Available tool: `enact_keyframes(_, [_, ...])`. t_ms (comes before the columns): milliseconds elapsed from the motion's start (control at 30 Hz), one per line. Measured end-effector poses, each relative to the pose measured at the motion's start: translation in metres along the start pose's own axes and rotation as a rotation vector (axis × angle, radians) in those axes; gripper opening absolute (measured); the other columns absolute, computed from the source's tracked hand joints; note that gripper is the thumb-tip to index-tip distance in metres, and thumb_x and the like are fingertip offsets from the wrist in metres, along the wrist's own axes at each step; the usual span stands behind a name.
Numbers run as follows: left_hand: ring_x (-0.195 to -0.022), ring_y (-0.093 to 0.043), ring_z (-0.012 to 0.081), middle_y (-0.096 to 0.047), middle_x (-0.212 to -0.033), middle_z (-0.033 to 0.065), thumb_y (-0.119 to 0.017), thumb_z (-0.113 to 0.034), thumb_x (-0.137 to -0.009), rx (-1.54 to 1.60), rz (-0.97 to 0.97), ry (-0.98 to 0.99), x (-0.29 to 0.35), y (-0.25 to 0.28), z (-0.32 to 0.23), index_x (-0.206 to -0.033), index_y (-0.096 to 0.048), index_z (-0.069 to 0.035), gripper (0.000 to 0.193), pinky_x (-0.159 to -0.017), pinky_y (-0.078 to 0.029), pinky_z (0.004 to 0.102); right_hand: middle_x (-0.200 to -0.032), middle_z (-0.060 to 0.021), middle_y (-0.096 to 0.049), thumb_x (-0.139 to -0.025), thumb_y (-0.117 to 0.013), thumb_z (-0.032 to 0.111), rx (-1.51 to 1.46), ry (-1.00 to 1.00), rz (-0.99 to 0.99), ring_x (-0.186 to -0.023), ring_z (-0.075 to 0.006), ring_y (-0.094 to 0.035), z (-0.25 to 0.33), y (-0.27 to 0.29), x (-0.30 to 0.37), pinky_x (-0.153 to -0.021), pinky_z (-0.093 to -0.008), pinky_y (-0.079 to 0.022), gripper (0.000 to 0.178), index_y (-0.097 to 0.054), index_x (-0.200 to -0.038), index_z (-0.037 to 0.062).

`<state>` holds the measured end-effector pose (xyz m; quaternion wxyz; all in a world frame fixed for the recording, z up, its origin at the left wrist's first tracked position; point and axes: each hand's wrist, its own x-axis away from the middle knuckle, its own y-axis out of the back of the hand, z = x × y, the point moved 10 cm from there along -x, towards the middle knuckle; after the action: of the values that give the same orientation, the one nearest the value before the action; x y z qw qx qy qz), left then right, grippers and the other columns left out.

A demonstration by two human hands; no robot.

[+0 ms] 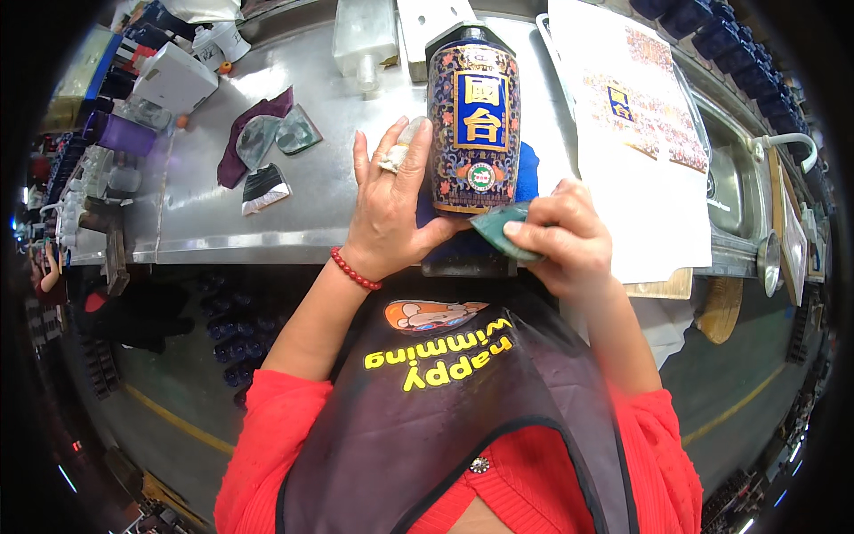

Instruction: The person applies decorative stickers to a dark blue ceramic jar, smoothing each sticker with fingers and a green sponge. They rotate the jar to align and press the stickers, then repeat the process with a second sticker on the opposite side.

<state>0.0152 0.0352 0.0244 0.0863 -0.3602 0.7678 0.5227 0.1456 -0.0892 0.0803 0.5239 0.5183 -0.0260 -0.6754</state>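
Blue floral-patterned bottle (pixel 480 111), six-plus-character label aside; left hand (pixel 389 200) spread along its left; right hand (pixel 569 236) pinching flat green piece (pixel 498 229).

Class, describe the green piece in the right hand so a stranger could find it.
On the metal table, find the large patterned bottle. At its lower end, the right hand pinches a flat green piece; unlike the greenish pieces lying with the purple cloth, it is held.

A metal bench (pixel 196 209) is seen across the top of the frame. Left of centre, a purple cloth (pixel 233 158), translucent green pieces (pixel 298 132) and a black-and-white piece (pixel 265 189) are laid; at top centre, a clear bottle (pixel 365 36).
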Motion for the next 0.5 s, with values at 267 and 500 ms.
enact_keyframes(267, [-0.153,-0.024,0.0377,-0.031,-0.161,0.0246,-0.038,-0.077,-0.096,0.517,0.106,0.302,0.004,-0.025,0.023,-0.162,-0.016,0.0,0.104,-0.12,0.001,0.0647,-0.088,-0.0075,-0.065,-0.07,-0.087,0.002,-0.141,-0.209,-0.045,-0.077,-0.0199,-0.059,-0.017,0.007,0.014,-0.068,-0.0312,-0.047,0.033,-0.075,-0.101,0.005])
enact_keyframes(500, [-0.154,-0.02,0.0388,-0.029,-0.162,0.0261,-0.044,-0.075,-0.095,0.527,0.151,0.302,0.007,-0.028,0.028,-0.163,-0.014,-0.002,0.104,-0.12,0.001,0.0634,-0.087,-0.0063,-0.063,-0.071,-0.086,0.001,0.116,-0.154,-0.082,-0.076,-0.02,-0.059,-0.009,0.008,-0.01,-0.066,-0.0316,-0.046,0.034,-0.074,-0.102,0.0045])
